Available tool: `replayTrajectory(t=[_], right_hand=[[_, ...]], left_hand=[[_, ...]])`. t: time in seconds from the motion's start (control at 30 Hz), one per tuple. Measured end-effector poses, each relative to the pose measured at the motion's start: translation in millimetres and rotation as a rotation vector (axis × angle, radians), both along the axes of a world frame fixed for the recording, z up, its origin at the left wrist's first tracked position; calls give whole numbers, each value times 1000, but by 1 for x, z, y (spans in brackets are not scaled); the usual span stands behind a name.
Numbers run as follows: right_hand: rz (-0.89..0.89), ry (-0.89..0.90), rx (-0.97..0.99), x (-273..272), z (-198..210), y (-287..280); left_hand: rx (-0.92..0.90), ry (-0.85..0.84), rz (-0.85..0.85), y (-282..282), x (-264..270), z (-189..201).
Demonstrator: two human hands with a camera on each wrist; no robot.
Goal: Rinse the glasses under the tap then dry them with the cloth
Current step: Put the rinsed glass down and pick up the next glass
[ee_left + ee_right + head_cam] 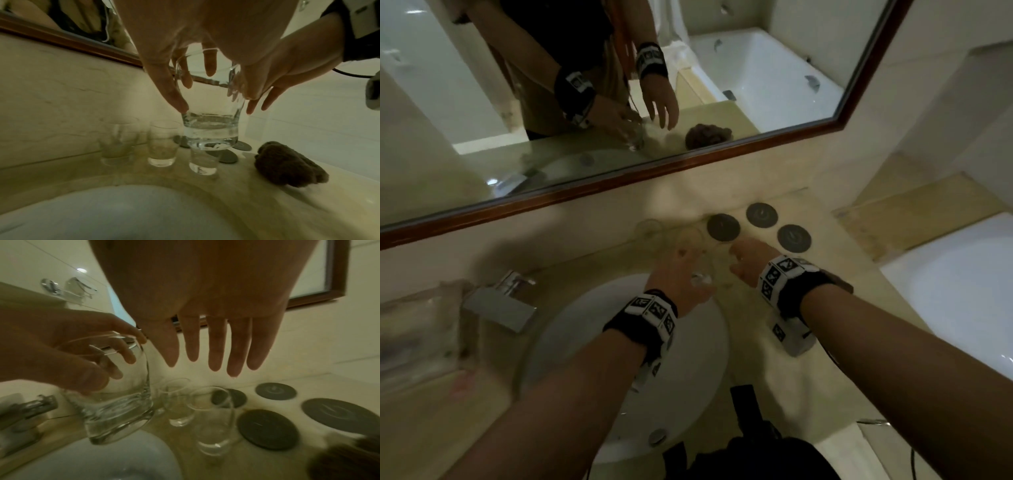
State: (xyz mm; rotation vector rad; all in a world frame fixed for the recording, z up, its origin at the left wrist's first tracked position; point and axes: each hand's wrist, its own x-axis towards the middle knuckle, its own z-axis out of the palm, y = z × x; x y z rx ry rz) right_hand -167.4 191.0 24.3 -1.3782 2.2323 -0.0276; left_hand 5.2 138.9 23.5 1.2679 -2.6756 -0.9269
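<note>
At centre frame of the head view, the left hand (678,278) grips a tumbler (209,116) from above, its glass barely discernible there. The right hand (748,262) hovers beside it, fingers (213,345) straight and holding nothing. The cloth (287,164) lies at right on the counter (236,194), hidden under that hand in the head view; three more glasses (162,144) blur at centre.

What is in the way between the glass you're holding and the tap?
Nothing visible. The left hand holds the tumbler above the counter at the basin's back rim, and only open basin lies between it and the tap. The other glasses stand behind it by the wall, and the cloth lies off to the right.
</note>
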Motion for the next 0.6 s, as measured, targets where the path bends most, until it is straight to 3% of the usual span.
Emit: replayTrajectory(t=[0.3, 0.6], right_hand=[[-156, 44, 88, -86, -42, 55], [-185, -28, 290, -114, -84, 75]], left_hand=[[55, -101, -110, 36, -84, -43], [-8, -205, -156, 59, -118, -72]])
